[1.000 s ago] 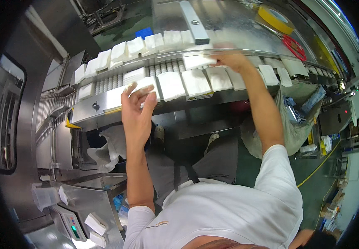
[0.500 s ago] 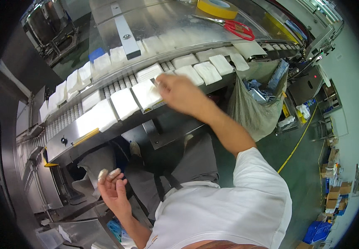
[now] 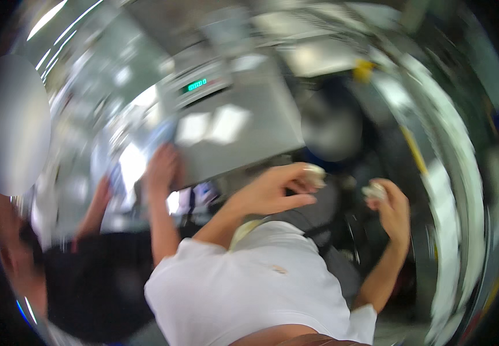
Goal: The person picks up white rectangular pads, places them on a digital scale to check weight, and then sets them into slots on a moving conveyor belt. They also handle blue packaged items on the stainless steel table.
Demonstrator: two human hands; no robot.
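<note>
My left hand (image 3: 287, 187) hangs in the air before my waist, past the table's near right corner. Its thumb stands apart from the bent fingers, whose tips carry pale coverings. Nothing shows in its grasp. Farther right, my right hand (image 3: 391, 207) is raised with curled fingers and the same whitish tips; blur hides whether anything is between them. Left of my hands, a grey metal table (image 3: 261, 132) bears two blurred white flat pieces, one (image 3: 193, 128) beside the other (image 3: 229, 123). Behind them sits a scale (image 3: 203, 86) with a lit green display.
A person in a black top (image 3: 99, 282) stands close on my left, one hand (image 3: 166, 167) by the table's left edge. On the right, a conveyor line (image 3: 448, 230) with white pieces curves past. A round dark blue shape (image 3: 342, 104) stands beyond the table's right side, too blurred to name.
My view has swung from the conveyor to the table with the scale. My right hand has left the white pieces on the conveyor; both hands are now raised before my body.
</note>
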